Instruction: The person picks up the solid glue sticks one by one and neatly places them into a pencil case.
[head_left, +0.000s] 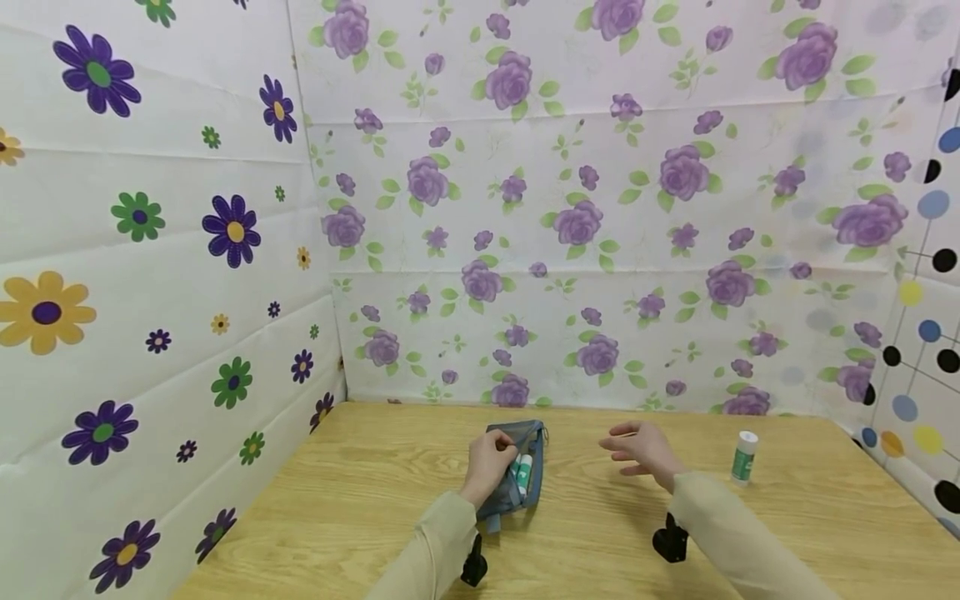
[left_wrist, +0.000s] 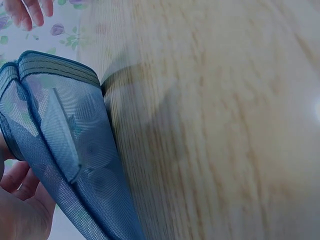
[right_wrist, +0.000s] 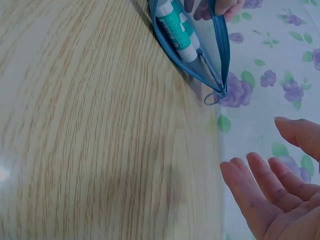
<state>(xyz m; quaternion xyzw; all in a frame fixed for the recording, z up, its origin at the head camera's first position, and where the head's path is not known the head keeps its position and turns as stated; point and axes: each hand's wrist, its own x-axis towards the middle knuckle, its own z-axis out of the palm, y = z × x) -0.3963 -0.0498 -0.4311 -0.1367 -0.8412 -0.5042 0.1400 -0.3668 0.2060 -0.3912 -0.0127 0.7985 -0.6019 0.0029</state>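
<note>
A blue mesh zip pouch [head_left: 513,431] with its mouth apart sits on the wooden table, and my left hand [head_left: 489,465] pinches its edge. Glue sticks [right_wrist: 175,31] in green and white lie inside the pouch, plain through the gap in the right wrist view. From the left wrist view the pouch [left_wrist: 95,135] shows its end with a fabric tab, the fingers partly hidden behind it. My right hand [head_left: 647,454] hovers to the right of the pouch, fingers spread and holding nothing. Farther right, another glue stick [head_left: 744,458] stands upright.
The wooden table [head_left: 337,492] meets a flowered cloth wall [head_left: 555,308] at the back. More patterned cloth hangs along the left and right sides. Black wrist mounts [head_left: 670,540] sit below both forearms.
</note>
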